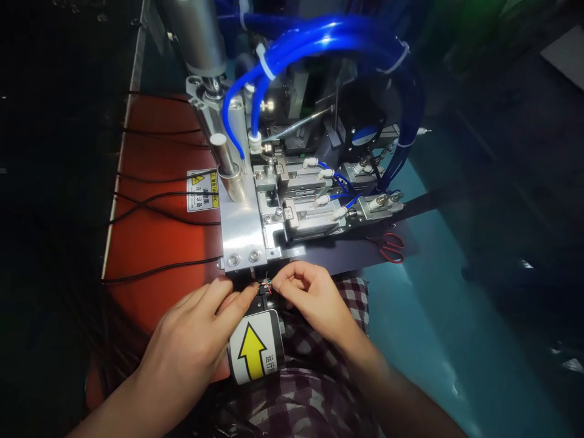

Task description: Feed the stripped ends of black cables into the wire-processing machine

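Note:
Several thin coloured wires, red, green and white among them, show between my two hands at the machine's near end. My right hand pinches these wires between thumb and forefinger. My left hand comes in from the other side, its thumb and fingertips pressed at a small dark part where the wires meet. What those left fingers hold is too small to make out. Just above both hands is the edge of a silver metal block with bolts. Below them sits a white label with a yellow arrow.
Blue air hoses arch over the machine's pneumatic cylinders. Red-handled scissors lie to the right on the dark plate. Black cables cross the red-orange surface at left. Checkered cloth covers my lap.

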### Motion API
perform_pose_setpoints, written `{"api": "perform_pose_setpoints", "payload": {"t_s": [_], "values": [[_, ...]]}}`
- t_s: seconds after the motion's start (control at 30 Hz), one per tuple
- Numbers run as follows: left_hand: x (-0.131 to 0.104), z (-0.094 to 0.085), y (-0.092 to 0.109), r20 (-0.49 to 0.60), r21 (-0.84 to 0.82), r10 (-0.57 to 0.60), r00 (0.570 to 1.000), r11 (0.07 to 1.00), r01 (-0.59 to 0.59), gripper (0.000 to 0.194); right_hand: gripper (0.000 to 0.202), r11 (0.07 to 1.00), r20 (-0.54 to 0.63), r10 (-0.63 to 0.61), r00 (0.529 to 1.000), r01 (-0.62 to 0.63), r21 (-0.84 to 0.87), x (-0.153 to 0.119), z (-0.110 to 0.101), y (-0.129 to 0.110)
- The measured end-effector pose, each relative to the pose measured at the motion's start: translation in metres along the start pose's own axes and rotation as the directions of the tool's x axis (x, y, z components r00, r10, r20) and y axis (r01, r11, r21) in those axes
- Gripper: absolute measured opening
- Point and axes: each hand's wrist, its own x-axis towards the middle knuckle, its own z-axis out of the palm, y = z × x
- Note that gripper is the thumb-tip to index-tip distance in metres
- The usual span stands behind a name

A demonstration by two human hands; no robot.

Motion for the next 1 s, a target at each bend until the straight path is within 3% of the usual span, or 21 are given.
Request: {"api": "perform_pose_setpoints", "payload": {"t_s": [0.1,0.27,0.43,0.53,0.67,0.83,1.0], "values": [[0.000,0.000,0.001,0.001,-0.001,-0.006,1.000,1.000,0.006,0.038,0.015,0.993,-0.035,0.035,0.999,-0.031,0.111,-0.004,-0.001,0.009],[0.003,-0.002,0.002,-0.034,-0.006,0.014,0.999,1.000,-0.014,0.033,0.014,0.997,-0.079,-0.009,0.997,0.016,0.081,-0.018,0.015,0.012],[0.003,-0.002,0.001,-0.019,-0.007,0.013,1.000,1.000,-0.014,0.035,0.013,0.955,-0.183,-0.238,0.954,0.194,-0.226,-0.020,0.021,-0.002],[0.001,0.000,0.000,-0.020,0.000,0.010,1.000,1.000,-0.010,0.034,0.014,0.903,-0.162,-0.325,0.932,0.255,-0.347,-0.018,0.017,-0.006],[-0.001,0.002,-0.001,-0.017,-0.002,0.008,1.000,1.000,-0.008,0.034,0.015,0.952,-0.105,-0.225,0.969,0.196,-0.235,-0.015,0.008,-0.001],[-0.002,0.002,-0.002,0.003,0.007,0.002,1.000,1.000,-0.002,0.038,0.015,0.996,-0.138,-0.079,0.987,0.075,-0.039,-0.007,0.000,0.008],[-0.003,0.002,0.000,-0.005,0.017,-0.011,1.000,1.000,0.011,0.037,0.017,0.978,-0.003,0.081,0.997,-0.079,0.195,0.002,0.006,0.009]]}}
